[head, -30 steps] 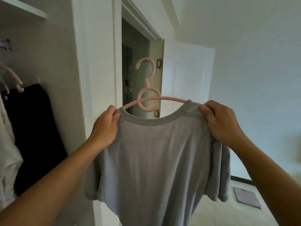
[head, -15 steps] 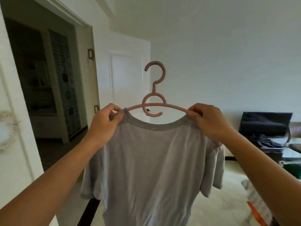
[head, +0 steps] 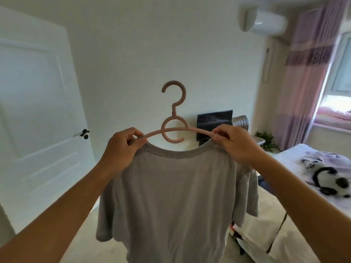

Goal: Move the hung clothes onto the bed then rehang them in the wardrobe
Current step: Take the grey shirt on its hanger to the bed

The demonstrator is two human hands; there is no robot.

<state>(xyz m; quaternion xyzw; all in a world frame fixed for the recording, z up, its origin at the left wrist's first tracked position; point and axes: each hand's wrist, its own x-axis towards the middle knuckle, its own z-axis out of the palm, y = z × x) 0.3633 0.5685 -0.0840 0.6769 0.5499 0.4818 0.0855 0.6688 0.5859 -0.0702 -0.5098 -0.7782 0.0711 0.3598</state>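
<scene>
Grey cotton fills my view up close: one grey T-shirt (head: 176, 196) hangs on one pink hanger (head: 173, 120), and I see my left hand (head: 121, 149) and right hand (head: 237, 147) each pinching a shoulder of the shirt against the hanger's arm, fingers curled tight, holding it up in mid-air. Beyond it to the right lies one bed (head: 296, 164) with one panda toy (head: 334, 185) on it. Farther back I count one white door (head: 38, 111), one dark screen (head: 214, 118), one air conditioner (head: 266, 21) and one pink curtain (head: 307, 82).

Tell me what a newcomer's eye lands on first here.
A grey T-shirt on a pink hanger fills the centre, held up by the left hand and right hand at its shoulders. To the right, a panda plush toy lies on the bed.
</scene>
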